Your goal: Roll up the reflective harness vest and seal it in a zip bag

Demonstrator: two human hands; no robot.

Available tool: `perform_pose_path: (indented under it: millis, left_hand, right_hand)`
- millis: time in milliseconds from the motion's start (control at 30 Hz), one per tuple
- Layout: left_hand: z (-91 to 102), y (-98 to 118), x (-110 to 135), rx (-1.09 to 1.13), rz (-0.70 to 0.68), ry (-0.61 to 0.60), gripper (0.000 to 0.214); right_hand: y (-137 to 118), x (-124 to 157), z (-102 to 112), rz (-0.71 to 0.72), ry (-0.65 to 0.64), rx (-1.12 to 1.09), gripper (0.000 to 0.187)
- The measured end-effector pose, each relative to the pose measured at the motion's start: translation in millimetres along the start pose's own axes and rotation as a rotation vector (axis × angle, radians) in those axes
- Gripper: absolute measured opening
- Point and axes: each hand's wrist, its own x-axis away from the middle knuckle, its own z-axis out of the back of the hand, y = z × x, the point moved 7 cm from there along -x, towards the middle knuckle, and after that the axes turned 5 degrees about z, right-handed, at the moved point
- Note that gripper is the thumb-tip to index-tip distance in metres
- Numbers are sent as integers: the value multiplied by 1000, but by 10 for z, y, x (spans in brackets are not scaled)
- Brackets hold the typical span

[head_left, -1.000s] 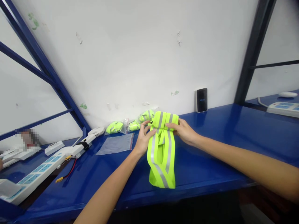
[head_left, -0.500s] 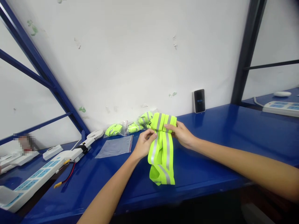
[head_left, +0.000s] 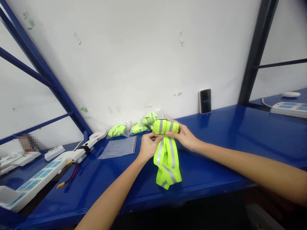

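Observation:
A fluorescent yellow reflective vest made of straps [head_left: 170, 155] with grey stripes hangs between my hands above the blue table. Its upper part is folded into a flat bundle; below, the straps dangle in loops close to the table's front edge. My left hand [head_left: 149, 145] pinches the straps just under the bundle, on its left side. My right hand [head_left: 185, 135] grips the bundle from the right, thumb in front and fingers behind, partly hidden. To the left of my left hand lies a flat clear zip bag [head_left: 118, 148].
Several bagged yellow strap bundles [head_left: 117, 130] lie along the wall. A small white fan [head_left: 98, 134] and a long power strip [head_left: 39, 179] run down the left side, with a red-black cable [head_left: 72, 175] beside them. A black-screened device [head_left: 205, 101] stands against the wall.
The folded bundle has tipped and dropped slightly, and my right fingers have shifted around it. The hanging loops have swung a little to the right.

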Motion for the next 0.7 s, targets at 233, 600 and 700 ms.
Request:
perform_pose_path:
  millis: [233,600,700]
  left_hand:
    - [35,-10,19,217,-8,146,38]
    - [0,-3,-22,260,13,-84,36]
    - [-51,11,19,355,25,-150,40]
  right_hand:
    - [56,-10,5,-11,21,-15,62]
    - [0,0,-8,183,-90,315,49]
    - [-14,1,4,238,-102,395,45]
